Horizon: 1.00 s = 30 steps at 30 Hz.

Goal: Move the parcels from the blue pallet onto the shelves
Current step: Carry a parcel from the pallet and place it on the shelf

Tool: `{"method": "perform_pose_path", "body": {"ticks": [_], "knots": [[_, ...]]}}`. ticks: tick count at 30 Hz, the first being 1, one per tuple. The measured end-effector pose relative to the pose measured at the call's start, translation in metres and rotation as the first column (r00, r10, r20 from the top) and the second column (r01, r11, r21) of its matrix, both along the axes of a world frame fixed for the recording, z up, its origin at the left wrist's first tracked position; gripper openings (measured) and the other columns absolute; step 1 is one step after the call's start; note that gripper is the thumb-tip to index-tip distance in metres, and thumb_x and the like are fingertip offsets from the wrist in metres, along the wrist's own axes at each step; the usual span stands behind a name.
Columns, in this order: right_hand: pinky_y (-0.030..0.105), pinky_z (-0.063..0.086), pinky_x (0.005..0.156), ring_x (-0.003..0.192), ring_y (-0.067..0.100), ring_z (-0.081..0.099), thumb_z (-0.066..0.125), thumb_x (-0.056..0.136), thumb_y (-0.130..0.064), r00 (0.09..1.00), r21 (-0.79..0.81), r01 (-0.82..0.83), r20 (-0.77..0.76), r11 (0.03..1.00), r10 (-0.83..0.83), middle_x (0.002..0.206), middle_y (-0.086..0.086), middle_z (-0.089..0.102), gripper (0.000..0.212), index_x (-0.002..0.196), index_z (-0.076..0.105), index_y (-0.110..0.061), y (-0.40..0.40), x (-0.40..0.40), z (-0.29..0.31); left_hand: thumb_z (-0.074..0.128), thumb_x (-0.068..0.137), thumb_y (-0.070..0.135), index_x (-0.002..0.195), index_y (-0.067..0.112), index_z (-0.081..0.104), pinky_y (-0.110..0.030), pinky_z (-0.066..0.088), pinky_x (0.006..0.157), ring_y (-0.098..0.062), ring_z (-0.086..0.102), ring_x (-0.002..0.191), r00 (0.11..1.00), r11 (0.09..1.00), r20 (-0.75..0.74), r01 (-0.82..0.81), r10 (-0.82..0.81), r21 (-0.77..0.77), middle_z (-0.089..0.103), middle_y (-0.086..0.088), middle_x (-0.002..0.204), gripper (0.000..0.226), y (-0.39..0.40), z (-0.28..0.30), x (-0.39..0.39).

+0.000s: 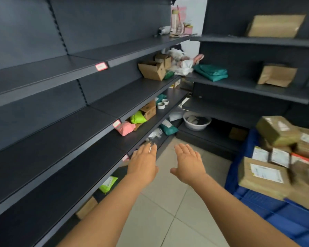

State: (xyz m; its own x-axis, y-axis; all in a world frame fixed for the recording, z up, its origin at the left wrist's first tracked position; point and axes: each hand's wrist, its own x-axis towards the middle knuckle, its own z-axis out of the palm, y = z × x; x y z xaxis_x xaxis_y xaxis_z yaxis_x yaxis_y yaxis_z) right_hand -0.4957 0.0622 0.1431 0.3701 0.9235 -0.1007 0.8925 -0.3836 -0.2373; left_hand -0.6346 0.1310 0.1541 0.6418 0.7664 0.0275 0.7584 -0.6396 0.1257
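On the blue pallet parcels lie flat; both hands spread, holding nothing.

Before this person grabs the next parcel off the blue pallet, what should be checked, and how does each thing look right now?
1. Both hands free: ok. The left hand and right hand are open and hold nothing.
2. Parcels left on the blue pallet: ok. Several brown parcels are piled there.
3. Room on the shelves: ok. Long bare stretches on the left run.
4. Floor between shelves and pallet: ok. Bare tiles, nothing underfoot.
5. Pile steady: cannot tell. The picture is blurred there.
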Motion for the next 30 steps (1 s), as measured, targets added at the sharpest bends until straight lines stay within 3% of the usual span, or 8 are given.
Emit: {"method": "perform_pose_path", "body": {"ticks": [13, 22, 30], "knots": [[0.041, 0.01, 0.12, 0.149, 0.022, 0.0, 0.061, 0.09, -0.034, 0.92, 0.009, 0.393, 0.01, 0.92, -0.393, 0.162, 0.0, 0.005, 0.084, 0.154, 0.01, -0.017, -0.051, 0.156, -0.002, 0.059, 0.092, 0.036, 0.152, 0.017, 0.013, -0.035, 0.016, 0.117, -0.022, 0.012, 0.147, 0.927, 0.926, 0.008, 0.376, -0.376, -0.04, 0.017, -0.004, 0.158, 0.077, -0.001, -0.004, 0.195], [0.041, 0.009, 0.12, 0.149, 0.022, -0.001, 0.063, 0.089, -0.038, 0.826, 0.013, 0.564, 0.014, 0.826, -0.564, 0.162, 0.0, 0.005, 0.087, 0.154, 0.008, -0.019, -0.039, 0.26, 0.008, 0.057, 0.093, 0.04, 0.153, 0.018, 0.013, -0.036, 0.017, 0.117, -0.021, 0.015, 0.146, 0.83, 0.829, 0.04, 0.558, -0.556, -0.049, 0.02, -0.003, 0.157, 0.077, 0.021, -0.006, 0.325], [0.041, 0.01, 0.12, 0.149, 0.021, 0.003, 0.06, 0.09, -0.04, 0.727, -0.006, 0.686, -0.035, 0.727, -0.686, 0.161, 0.0, 0.008, 0.084, 0.154, 0.011, -0.018, -0.058, 0.311, -0.024, 0.056, 0.093, 0.041, 0.152, 0.016, 0.014, -0.036, 0.02, 0.116, -0.021, 0.019, 0.145, 0.746, 0.743, -0.018, 0.66, -0.665, -0.111, 0.022, -0.002, 0.157, 0.077, 0.013, -0.033, 0.403]]}}
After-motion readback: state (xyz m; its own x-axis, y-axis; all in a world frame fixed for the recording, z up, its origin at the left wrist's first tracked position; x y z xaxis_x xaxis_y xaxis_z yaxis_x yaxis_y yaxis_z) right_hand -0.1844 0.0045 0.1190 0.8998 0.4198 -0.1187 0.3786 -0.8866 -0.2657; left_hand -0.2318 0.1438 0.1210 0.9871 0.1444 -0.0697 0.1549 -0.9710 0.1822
